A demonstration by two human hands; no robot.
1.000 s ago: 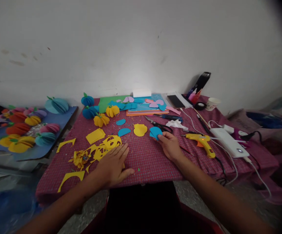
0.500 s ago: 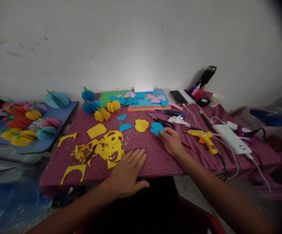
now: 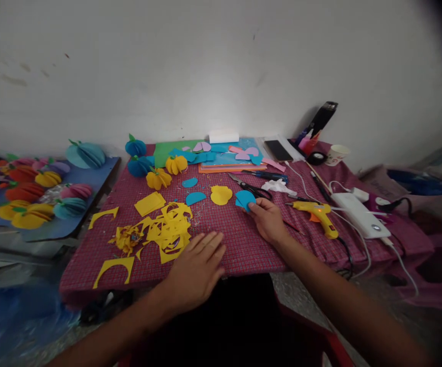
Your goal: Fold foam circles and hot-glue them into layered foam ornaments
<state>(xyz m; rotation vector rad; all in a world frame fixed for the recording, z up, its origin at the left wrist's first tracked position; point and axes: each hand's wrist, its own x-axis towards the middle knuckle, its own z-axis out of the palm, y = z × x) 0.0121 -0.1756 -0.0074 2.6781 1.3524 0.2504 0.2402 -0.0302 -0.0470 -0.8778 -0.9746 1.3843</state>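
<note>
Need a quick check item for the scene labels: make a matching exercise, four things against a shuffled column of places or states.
Things
1. left hand
2. glue gun
3. right hand
4. phone

Places or states
A. fingers pinching blue paper pieces
B. dark, lying near the back of the table
C. palm down, beside yellow paper scraps
D. yellow, with an orange light showing

Pairs: 1-C, 2-D, 3-A, 4-B
</note>
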